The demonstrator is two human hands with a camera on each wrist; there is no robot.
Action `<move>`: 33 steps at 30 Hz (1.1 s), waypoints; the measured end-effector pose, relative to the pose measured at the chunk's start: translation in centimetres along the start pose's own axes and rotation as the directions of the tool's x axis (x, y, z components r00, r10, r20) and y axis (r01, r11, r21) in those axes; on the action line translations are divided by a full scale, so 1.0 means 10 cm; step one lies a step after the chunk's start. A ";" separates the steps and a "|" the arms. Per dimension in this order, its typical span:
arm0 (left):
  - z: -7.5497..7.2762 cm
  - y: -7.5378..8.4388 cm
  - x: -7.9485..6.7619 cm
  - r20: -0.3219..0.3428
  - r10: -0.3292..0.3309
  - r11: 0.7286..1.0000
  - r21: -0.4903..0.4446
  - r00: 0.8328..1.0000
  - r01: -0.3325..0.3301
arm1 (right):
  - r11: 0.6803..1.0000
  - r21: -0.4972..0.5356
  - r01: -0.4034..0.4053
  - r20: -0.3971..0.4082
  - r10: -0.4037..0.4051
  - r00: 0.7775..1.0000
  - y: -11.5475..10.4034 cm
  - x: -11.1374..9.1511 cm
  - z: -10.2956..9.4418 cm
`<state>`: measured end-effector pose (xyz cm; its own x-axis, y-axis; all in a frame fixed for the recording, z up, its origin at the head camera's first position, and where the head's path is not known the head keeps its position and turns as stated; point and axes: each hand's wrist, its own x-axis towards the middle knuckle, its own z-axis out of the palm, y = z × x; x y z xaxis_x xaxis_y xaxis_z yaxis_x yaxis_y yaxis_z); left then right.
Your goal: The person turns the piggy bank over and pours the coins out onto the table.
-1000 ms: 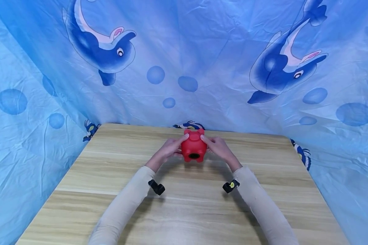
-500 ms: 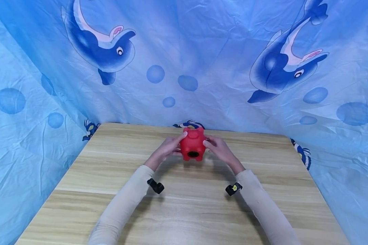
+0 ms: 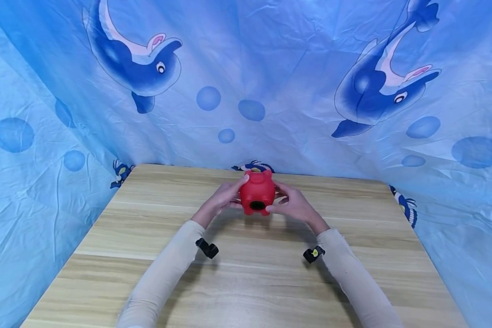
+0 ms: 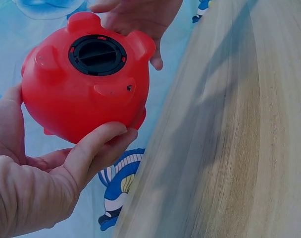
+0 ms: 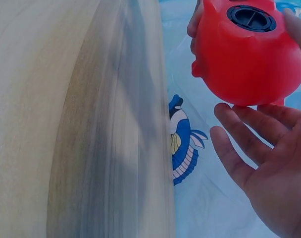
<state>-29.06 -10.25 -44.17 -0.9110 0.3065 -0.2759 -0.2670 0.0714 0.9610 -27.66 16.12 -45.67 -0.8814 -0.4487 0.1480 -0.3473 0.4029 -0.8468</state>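
red plastic-looking piggy bank [image 3: 257, 189], held up in the hands approx. mid-width over the far end of the desk [image 3: 246, 291], w/ a shadow on the wood below. round black plug [image 4: 97, 55] in its underside, bar across the middle, facing the person.

l. hand [image 3: 226, 197] has the main hold: fingers & thumb wrapped round one side of the body. r. hand [image 3: 293, 203] isn't gripping: fingers fairly straight & spread by the shell, thumb tip just beside the plug; can't tell how many tips really touch.

to handle it well, imo: l. grip firm but no squeezing, as it prob. carries most of the wt. shell looks smooth & round, so it could slip or roll; r. fingers best kept spread as light backup, thumb off the plug. slow turns, low over the desk, a bit nearer the body if poss., since the far edge is close.

further out: pale sleeves [image 3: 157, 278], small black wrist cams [image 3: 207, 248], blue dolphin curtain [image 3: 287, 68] behind the desk.
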 end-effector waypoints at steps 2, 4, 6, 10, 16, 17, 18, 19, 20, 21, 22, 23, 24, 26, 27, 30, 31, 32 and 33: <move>-0.01 -0.01 0.00 0.003 -0.001 1.000 0.003 1.000 0.001 | 1.000 -0.016 0.002 0.004 -0.002 1.000 0.01 0.00 0.01; -0.01 -0.01 0.00 0.006 -0.002 1.000 0.005 1.000 0.002 | 0.999 -0.035 0.002 0.001 -0.002 1.000 0.02 0.00 0.02; -0.02 -0.01 0.00 0.008 -0.004 1.000 0.007 1.000 0.003 | 0.999 -0.050 0.004 0.000 -0.004 1.000 0.02 0.01 0.02; -0.02 -0.01 -0.01 0.008 -0.005 1.000 0.015 1.000 0.005 | 0.996 -0.084 0.002 -0.005 -0.003 1.000 0.02 0.01 0.02; -0.02 -0.02 -0.02 0.012 -0.007 1.000 0.019 1.000 0.007 | 0.995 -0.103 0.013 -0.005 -0.013 1.000 0.03 0.02 0.03; -0.02 -0.02 -0.02 0.014 -0.007 1.000 0.023 1.000 0.007 | 0.994 -0.106 0.013 -0.005 -0.013 1.000 0.03 0.02 0.03; -0.02 -0.02 -0.03 0.016 -0.008 1.000 0.024 1.000 0.008 | 0.994 -0.108 0.013 -0.005 -0.013 1.000 0.03 0.02 0.04; -0.02 -0.02 -0.03 0.019 -0.009 1.000 0.025 1.000 0.008 | 0.994 -0.112 0.009 -0.007 -0.010 1.000 0.03 0.02 0.04; -0.02 -0.01 -0.04 0.023 -0.009 1.000 0.026 1.000 0.008 | 0.993 -0.116 0.006 -0.011 -0.008 1.000 0.03 0.02 0.04; -0.02 -0.01 -0.04 0.027 -0.010 1.000 0.027 1.000 0.009 | 0.993 -0.118 0.003 -0.015 -0.004 1.000 0.03 0.02 0.04; -0.01 -0.01 -0.04 0.031 -0.009 1.000 0.027 0.999 0.008 | 0.993 -0.119 0.000 -0.019 -0.002 1.000 0.02 0.02 0.04; -0.01 -0.01 -0.04 0.033 -0.008 1.000 0.027 0.999 0.008 | 0.993 -0.120 -0.001 -0.022 -0.001 1.000 0.02 0.02 0.03; -0.01 -0.02 -0.04 0.034 -0.009 1.000 0.026 0.999 0.008 | 0.993 -0.120 -0.002 -0.025 -0.001 1.000 0.02 0.02 0.03; 0.00 -0.02 -0.04 0.036 -0.005 1.000 0.028 0.999 0.004 | 0.993 -0.120 -0.002 -0.031 -0.002 1.000 0.01 0.02 0.03; 0.00 -0.02 -0.04 0.036 -0.004 1.000 0.029 0.999 0.003 | 0.993 -0.120 -0.001 -0.032 -0.003 0.999 0.02 0.02 0.03; 0.01 -0.02 -0.03 0.035 0.007 0.998 0.058 0.999 -0.009 | 0.993 -0.115 0.000 -0.036 -0.004 0.999 0.03 0.03 0.03; 0.01 -0.03 -0.03 0.037 0.014 0.997 0.073 0.999 -0.016 | 0.994 -0.112 -0.002 -0.039 -0.003 0.999 0.03 0.03 0.03; 0.01 -0.03 -0.03 0.038 0.022 0.995 0.096 0.999 -0.026 | 0.994 -0.108 -0.003 -0.041 -0.001 0.999 0.03 0.03 0.03; 0.01 -0.04 -0.02 0.040 0.034 0.992 0.120 0.999 -0.039 | 0.995 -0.104 -0.006 -0.043 0.002 0.999 0.04 0.03 0.03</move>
<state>-28.76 -10.28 -44.49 -0.9062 0.3466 -0.2423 -0.1920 0.1732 0.9660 -27.95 15.92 -46.09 -0.8948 -0.4136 0.1682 -0.3734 0.4867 -0.7897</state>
